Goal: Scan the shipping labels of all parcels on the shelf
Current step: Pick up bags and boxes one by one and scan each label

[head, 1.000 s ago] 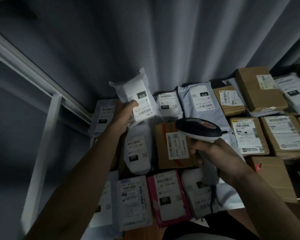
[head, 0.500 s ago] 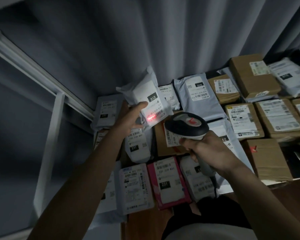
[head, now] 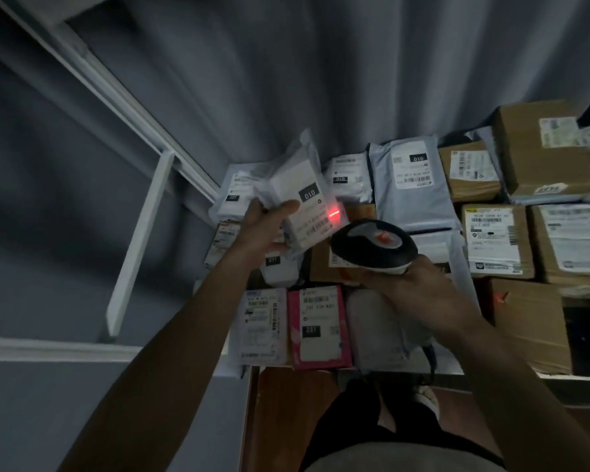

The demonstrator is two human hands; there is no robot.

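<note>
Crowded shelf [head: 321, 366] against a grey curtain [head: 321, 69].
Your left hand [head: 266, 229] grips a white parcel [head: 304, 206]; your right hand [head: 419, 287] holds the scanner [head: 372, 247].

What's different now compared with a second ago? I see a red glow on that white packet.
A second ago there was no red light. The scanner in the right hand has swung toward the white parcel, and its red beam now falls at the label's right edge. The left hand has tilted the parcel toward it. Both grips are unchanged, and the parcels on the shelf lie as before.
</note>
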